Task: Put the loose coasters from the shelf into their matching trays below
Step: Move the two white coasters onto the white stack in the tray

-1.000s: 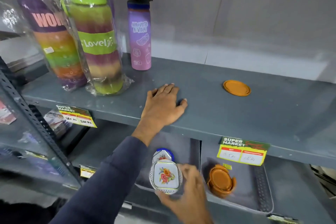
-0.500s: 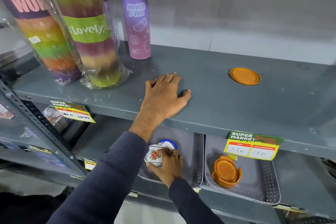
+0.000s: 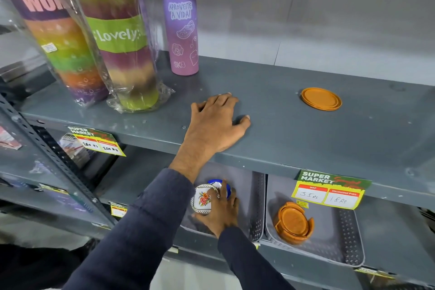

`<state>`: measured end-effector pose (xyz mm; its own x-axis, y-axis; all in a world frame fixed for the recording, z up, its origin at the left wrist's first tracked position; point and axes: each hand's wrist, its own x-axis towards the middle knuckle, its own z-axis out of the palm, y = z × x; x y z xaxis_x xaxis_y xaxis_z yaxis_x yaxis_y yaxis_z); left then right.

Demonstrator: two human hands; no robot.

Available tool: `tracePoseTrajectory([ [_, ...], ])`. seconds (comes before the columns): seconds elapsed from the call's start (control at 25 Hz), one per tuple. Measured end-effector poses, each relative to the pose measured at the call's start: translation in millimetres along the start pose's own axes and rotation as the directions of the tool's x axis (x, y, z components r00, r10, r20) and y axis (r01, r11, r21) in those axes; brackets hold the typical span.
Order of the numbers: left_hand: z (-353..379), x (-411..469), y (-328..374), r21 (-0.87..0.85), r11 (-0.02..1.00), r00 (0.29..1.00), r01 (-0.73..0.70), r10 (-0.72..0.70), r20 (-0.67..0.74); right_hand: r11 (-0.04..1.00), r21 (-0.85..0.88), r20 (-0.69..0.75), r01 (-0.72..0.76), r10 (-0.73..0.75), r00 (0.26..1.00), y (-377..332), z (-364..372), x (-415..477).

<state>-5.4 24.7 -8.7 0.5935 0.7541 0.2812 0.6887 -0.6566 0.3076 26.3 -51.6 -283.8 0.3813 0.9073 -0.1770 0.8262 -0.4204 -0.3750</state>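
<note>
My left hand (image 3: 215,125) lies flat, palm down, on the grey upper shelf (image 3: 306,139), holding nothing. My right hand (image 3: 221,212) reaches into the left grey tray (image 3: 255,209) on the lower shelf, fingers around a white floral coaster (image 3: 203,199) standing on edge; a blue-rimmed coaster (image 3: 226,186) shows just behind it. Loose orange round coasters (image 3: 321,98) lie on the upper shelf to the right. A stack of orange coasters in a holder (image 3: 294,221) sits in the right grey tray (image 3: 341,238).
A purple water bottle (image 3: 182,28) and two plastic-wrapped striped bottles (image 3: 117,37) stand at the upper shelf's left. Price tags (image 3: 329,189) hang from the shelf's front edge. A perforated metal upright (image 3: 58,162) runs down the left.
My right hand carried the floral coaster from in front of the shelf into the left tray, tilting it onto its edge. My left hand stayed flat on the upper shelf.
</note>
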Motion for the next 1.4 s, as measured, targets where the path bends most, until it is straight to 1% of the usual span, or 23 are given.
tracePoseTrajectory([
  [0.08, 0.1, 0.5, -0.2, 0.003, 1.000, 1.000, 0.000, 0.000, -0.002, 1.000, 0.017, 0.037, -0.010, 0.010, 0.999, 3.0, 1.2, 2.4],
  [0.32, 1.0, 1.0, 0.2, 0.007, 1.000, 1.000, 0.008, -0.008, 0.002, 0.999, 0.045, 0.069, -0.010, 0.007, 0.998, 11.4, 2.3, 4.4],
  [0.48, 1.2, 1.0, 0.2, 0.011, 1.000, 1.000, 0.011, -0.011, 0.003, 0.996, 0.084, 0.080, -0.019, 0.013, 0.997, 16.6, 1.2, 4.9],
  [0.76, 0.9, 0.5, 1.3, 0.014, 1.000, 1.000, 0.006, -0.006, 0.005, 0.995, 0.089, 0.073, -0.033, 0.027, 0.997, 16.8, 0.1, 3.6],
  [0.92, -0.1, 0.1, 0.5, 0.020, 1.000, 1.000, 0.003, -0.004, 0.011, 0.989, 0.122, 0.084, -0.081, 0.071, 0.994, 12.2, 0.3, 10.3],
  [1.04, 0.0, 0.3, 0.5, 0.029, 1.000, 1.000, 0.001, -0.001, 0.014, 0.997, 0.057, 0.064, -0.055, 0.052, 0.997, 10.7, 2.0, 16.0],
  [1.2, 0.7, 0.9, -0.1, 0.029, 1.000, 1.000, 0.005, -0.005, 0.013, 1.000, 0.009, 0.084, -0.028, 0.027, 0.996, 16.5, 0.8, 16.7],
  [1.4, 0.8, 1.2, -0.5, 0.019, 1.000, 1.000, 0.013, -0.013, 0.013, 0.998, -0.059, 0.075, 0.003, 0.001, 0.997, 16.8, -9.6, 14.6],
])
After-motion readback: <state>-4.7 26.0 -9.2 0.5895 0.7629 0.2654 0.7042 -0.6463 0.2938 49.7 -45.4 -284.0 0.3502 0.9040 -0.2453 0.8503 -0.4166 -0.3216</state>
